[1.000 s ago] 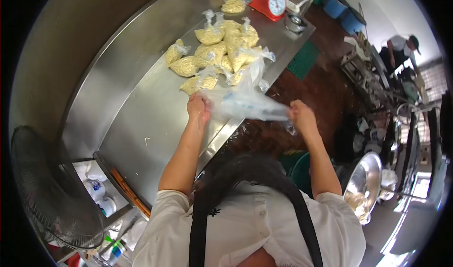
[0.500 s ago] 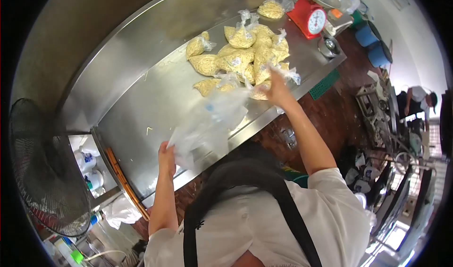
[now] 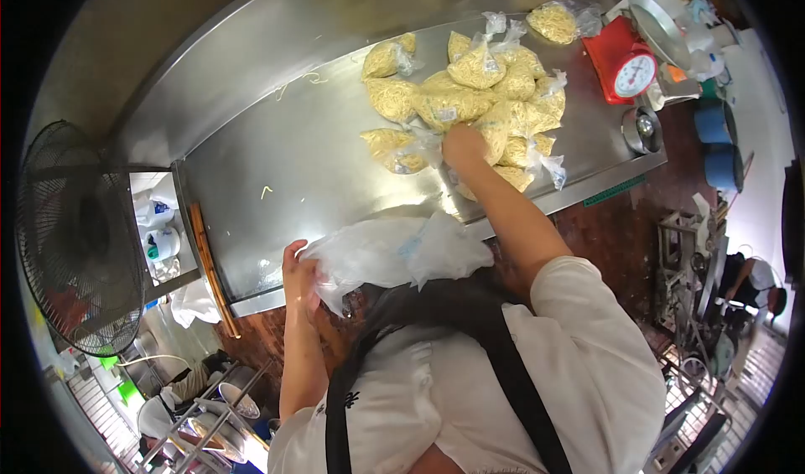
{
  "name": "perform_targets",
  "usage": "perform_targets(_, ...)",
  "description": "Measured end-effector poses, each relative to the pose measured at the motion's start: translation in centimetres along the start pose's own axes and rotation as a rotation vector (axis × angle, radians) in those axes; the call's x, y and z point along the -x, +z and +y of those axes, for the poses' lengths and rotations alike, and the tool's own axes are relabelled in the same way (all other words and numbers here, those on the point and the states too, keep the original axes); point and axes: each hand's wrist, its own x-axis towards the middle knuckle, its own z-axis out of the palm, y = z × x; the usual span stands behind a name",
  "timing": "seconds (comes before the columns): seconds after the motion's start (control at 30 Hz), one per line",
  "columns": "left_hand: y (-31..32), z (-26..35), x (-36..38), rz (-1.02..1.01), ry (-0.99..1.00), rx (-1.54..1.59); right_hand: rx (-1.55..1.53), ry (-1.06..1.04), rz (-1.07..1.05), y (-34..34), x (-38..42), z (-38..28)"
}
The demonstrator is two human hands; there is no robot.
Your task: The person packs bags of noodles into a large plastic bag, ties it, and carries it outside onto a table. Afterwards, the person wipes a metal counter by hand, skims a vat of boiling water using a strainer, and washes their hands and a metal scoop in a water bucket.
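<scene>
At the front edge of the steel counter [image 3: 243,206], my left hand [image 3: 300,279] grips one end of a large clear plastic bag [image 3: 394,252], which spreads rightward in front of the apron. My right hand [image 3: 466,149] reaches into the group of knotted bags of yellow noodles [image 3: 453,105], at its near side. Its fingers point away and are hidden, so what they hold cannot be made out. Just left of that hand lies a smaller noodle bag [image 3: 390,147] with its clear plastic top toward the hand.
A red dial scale [image 3: 619,59] and a metal bowl [image 3: 641,130] stand at the counter's right end. One noodle bag [image 3: 553,23] lies near the scale. Wooden sticks [image 3: 210,269] and a fan [image 3: 80,239] are at left. Another person [image 3: 750,281] is far right.
The plastic bag has dropped closer to the apron, and its right end is away from my right hand. My right hand has moved in among the noodle bags. The view has shifted.
</scene>
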Motion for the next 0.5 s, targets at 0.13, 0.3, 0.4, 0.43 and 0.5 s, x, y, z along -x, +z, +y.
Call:
perform_targets(0.13,2.1,2.9,-0.6,0.007,-0.019,0.017,-0.011,-0.043,0.033,0.0,-0.5,0.9)
perform_targets(0.3,3.3,6.2,0.4,-0.075,0.035,0.176,-0.660,-0.216,0.135,-7.3,0.8,4.8)
perform_targets(0.4,2.5,5.3,-3.5,-0.273,-0.084,-0.083,-1.179,-0.503,0.134,-15.3,3.9,3.7)
perform_targets(0.43,4.0,5.2,-4.0,-0.305,-0.054,-0.255,-1.223,-0.623,0.081,-19.3,6.4,2.3)
perform_targets(0.5,6.8,3.2,-7.6,-0.410,-0.117,-0.619,-1.081,-0.687,-0.038,-25.5,10.2,-0.2)
